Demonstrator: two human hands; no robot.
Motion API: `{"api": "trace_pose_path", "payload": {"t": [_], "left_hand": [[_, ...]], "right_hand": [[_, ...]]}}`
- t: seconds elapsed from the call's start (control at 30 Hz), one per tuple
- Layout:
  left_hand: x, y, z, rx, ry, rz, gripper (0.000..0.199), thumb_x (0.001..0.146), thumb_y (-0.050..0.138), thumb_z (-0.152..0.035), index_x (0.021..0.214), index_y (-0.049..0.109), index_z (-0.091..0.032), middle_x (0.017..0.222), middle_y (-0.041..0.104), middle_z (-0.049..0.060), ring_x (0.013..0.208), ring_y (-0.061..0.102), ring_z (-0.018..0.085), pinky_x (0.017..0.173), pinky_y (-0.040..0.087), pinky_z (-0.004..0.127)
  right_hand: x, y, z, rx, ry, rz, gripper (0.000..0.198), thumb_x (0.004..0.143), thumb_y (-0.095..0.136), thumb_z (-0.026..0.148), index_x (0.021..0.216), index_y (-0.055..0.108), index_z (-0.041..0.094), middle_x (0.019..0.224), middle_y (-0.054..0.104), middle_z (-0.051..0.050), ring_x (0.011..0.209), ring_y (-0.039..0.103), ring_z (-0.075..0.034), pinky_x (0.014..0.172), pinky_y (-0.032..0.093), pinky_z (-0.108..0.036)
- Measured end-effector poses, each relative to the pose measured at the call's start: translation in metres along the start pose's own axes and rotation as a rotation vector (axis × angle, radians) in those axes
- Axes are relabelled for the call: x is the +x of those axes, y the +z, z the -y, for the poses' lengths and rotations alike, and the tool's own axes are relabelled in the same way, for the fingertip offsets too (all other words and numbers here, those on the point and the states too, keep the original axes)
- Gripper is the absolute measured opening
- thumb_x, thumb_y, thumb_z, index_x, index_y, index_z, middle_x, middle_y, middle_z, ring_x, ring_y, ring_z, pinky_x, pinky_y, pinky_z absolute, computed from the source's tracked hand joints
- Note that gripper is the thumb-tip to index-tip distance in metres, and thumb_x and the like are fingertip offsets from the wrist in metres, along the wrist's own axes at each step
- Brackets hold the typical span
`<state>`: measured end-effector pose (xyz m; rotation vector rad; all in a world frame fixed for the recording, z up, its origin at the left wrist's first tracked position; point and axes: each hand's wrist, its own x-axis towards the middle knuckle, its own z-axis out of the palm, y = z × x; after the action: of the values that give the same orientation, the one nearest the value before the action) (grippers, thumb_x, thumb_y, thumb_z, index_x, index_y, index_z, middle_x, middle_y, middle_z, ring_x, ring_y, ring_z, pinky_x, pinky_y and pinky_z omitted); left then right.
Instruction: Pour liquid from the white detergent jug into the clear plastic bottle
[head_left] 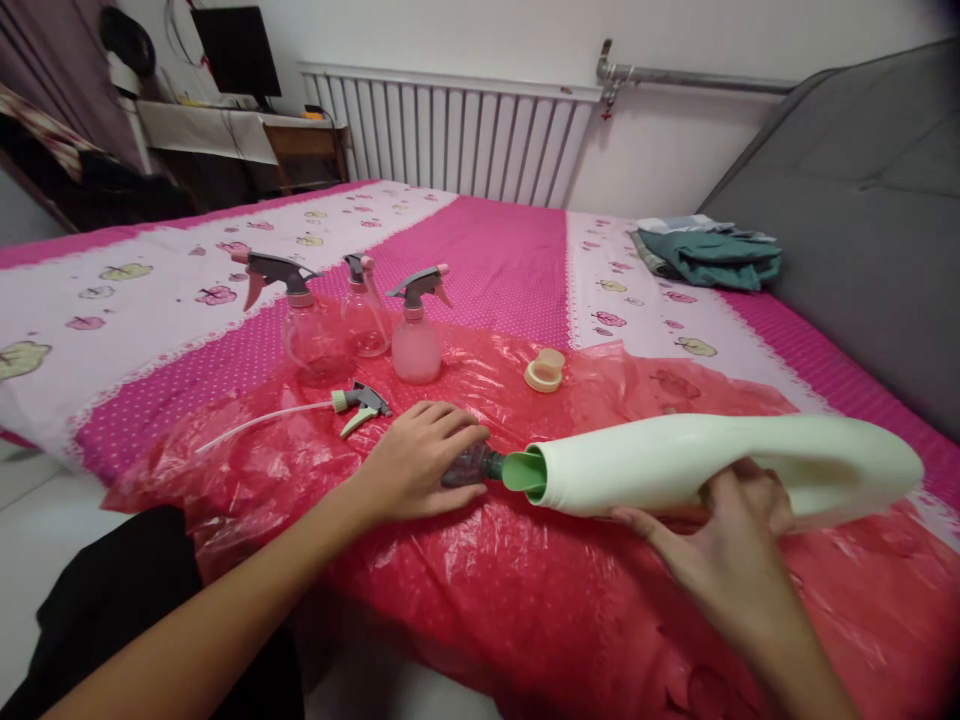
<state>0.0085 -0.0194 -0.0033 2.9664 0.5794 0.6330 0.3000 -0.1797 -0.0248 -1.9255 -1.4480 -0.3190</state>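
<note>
My left hand (pixel 427 462) is wrapped round a small dark translucent bottle (pixel 466 466), most of it hidden under my fingers. Its neck (pixel 494 465) meets the green pouring spout (pixel 523 470) of a large pale-green jug (pixel 630 460). The jug lies tipped nearly level, and my right hand (pixel 739 520) grips it by the handle. Liquid passing between them cannot be made out. Left of my left hand, a loose grey and green spray head (pixel 365 404) with a long tube rests on the red plastic sheet (pixel 480 590). A cream cap (pixel 544 371) sits beyond the jug's mouth.
Three spray bottles stand behind my left hand: a clear one (pixel 315 345), another clear one (pixel 367 320) and a pink one (pixel 416 350). The sheet covers part of a pink patterned bed (pixel 510 250). Folded clothes (pixel 705 250) lie near the grey headboard (pixel 862 200).
</note>
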Motion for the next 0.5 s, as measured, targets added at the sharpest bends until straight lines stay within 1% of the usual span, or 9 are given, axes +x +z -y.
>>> {"api": "trace_pose_path", "payload": {"t": [0.13,0.27,0.37,0.43,0.5], "left_hand": [[-0.001,0.002,0.001,0.019,0.015,-0.017,0.042,0.097,0.067,-0.050,0.125,0.061,-0.020,0.122,0.072,0.010,0.109,0.066,0.031,0.096,0.050,0.045],[0.000,0.003,0.001,0.028,0.010,-0.021,0.043,0.097,0.067,-0.050,0.127,0.060,-0.020,0.122,0.072,0.011,0.110,0.066,0.031,0.095,0.050,0.046],[0.001,0.003,0.000,0.036,-0.006,-0.024,0.043,0.097,0.068,-0.049,0.128,0.060,-0.020,0.121,0.072,0.011,0.109,0.066,0.031,0.093,0.050,0.046],[0.001,0.003,0.000,0.042,-0.015,-0.028,0.044,0.097,0.068,-0.049,0.128,0.059,-0.020,0.121,0.072,0.011,0.108,0.066,0.031,0.093,0.050,0.046],[0.001,0.004,0.000,0.042,-0.024,-0.035,0.044,0.096,0.069,-0.049,0.129,0.059,-0.020,0.122,0.072,0.011,0.109,0.066,0.031,0.094,0.050,0.046]], "right_hand": [[-0.002,-0.001,-0.001,0.002,0.015,0.004,0.081,0.089,0.054,0.085,0.120,0.059,0.011,0.121,0.057,-0.023,0.130,0.047,-0.053,0.112,0.030,-0.076],[-0.001,-0.002,-0.011,-0.003,0.044,0.040,0.082,0.081,0.065,0.084,0.120,0.061,0.012,0.127,0.056,-0.024,0.130,0.045,-0.053,0.111,0.031,-0.075],[-0.001,-0.002,-0.011,0.006,0.067,0.065,0.088,0.080,0.068,0.084,0.131,0.059,0.013,0.136,0.053,-0.024,0.136,0.040,-0.053,0.116,0.025,-0.075],[-0.001,-0.002,-0.005,0.037,0.101,0.041,0.096,0.080,0.064,0.089,0.138,0.056,0.013,0.139,0.051,-0.025,0.141,0.035,-0.054,0.119,0.019,-0.076],[-0.001,-0.001,0.001,0.066,0.127,0.020,0.101,0.081,0.060,0.092,0.142,0.054,0.012,0.140,0.051,-0.025,0.143,0.033,-0.055,0.120,0.016,-0.077]]}}
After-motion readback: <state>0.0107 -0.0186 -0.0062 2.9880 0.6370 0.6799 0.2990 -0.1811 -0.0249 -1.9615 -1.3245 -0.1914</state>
